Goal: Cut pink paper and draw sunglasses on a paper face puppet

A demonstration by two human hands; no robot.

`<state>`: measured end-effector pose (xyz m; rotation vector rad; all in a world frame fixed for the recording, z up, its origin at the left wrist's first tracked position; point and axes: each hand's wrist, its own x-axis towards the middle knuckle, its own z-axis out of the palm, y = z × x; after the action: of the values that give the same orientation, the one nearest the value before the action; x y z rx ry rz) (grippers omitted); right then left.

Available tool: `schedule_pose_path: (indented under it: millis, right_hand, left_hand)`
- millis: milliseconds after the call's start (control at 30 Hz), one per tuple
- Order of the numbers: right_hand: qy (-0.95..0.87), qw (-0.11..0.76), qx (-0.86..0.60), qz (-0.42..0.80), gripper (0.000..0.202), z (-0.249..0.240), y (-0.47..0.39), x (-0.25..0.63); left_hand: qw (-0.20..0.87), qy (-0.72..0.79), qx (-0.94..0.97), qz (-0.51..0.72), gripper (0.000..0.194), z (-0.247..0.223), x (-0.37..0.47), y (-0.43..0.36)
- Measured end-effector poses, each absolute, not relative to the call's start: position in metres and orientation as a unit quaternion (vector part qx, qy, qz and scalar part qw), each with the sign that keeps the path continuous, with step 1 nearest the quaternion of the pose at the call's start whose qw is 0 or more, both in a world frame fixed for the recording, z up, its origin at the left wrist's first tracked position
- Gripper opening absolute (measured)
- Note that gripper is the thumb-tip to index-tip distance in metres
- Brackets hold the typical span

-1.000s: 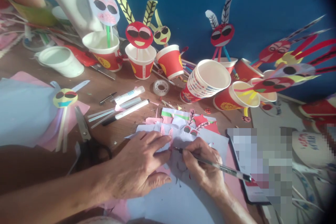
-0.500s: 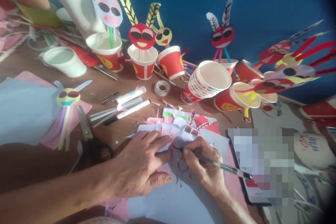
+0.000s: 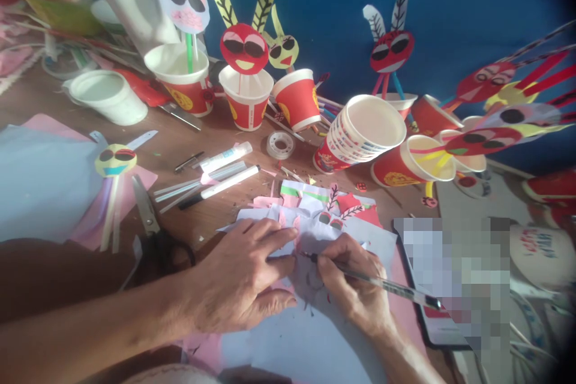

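Observation:
My left hand (image 3: 245, 276) lies with its fingers spread on light blue paper (image 3: 288, 348), its fingertips beside a small pink paper piece. A black-tipped pen (image 3: 391, 285) is pinched in my right hand (image 3: 355, 282), its tip touching down near my left fingertips. Faint pen marks show on the paper below the tip. Just above both hands lie paper scraps and a small cut-out with dark eyes (image 3: 330, 220) and striped feelers. Part of the pink piece is hidden by my left fingers.
Black-handled scissors (image 3: 157, 240) and a yellow-faced paper figure (image 3: 116, 162) lie left. Markers (image 3: 229, 186) and a tape roll (image 3: 281, 145) are ahead. Behind stand stacked cups (image 3: 360, 132) and cups holding paper figures (image 3: 245, 96). A phone (image 3: 443, 336) lies right.
The view has shifted slightly, so the cups and figures at the back appear a little higher. Both hands keep nearly the same pose, with the pen tip still near the left fingertips.

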<state>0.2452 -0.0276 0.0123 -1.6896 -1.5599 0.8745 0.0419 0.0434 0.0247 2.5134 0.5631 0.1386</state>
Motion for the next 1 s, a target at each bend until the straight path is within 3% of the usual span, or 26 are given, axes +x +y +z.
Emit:
schedule_pose_path:
  millis: [400, 767, 900, 1000]
  right_hand:
    - [-0.616, 0.323, -0.648, 0.309, 0.018, 0.013, -0.026, 0.243]
    - [-0.377, 0.553, -0.592, 0.45, 0.016, 0.007, -0.023, 0.251]
    - [-0.345, 0.611, -0.61, 0.369, 0.009, 0.031, -0.021, 0.247]
    - [-0.38, 0.596, -0.642, 0.296, 0.016, 0.058, -0.04, 0.246]
  left_hand:
    - [0.281, 0.215, 0.934, 0.052, 0.031, 0.025, 0.042, 0.042]
    - [0.284, 0.221, 0.931, 0.068, 0.028, 0.025, 0.041, 0.043]
    - [0.269, 0.22, 0.934, 0.087, 0.025, 0.025, 0.04, 0.042]
    - [0.262, 0.215, 0.936, 0.097, 0.029, 0.025, 0.04, 0.043]
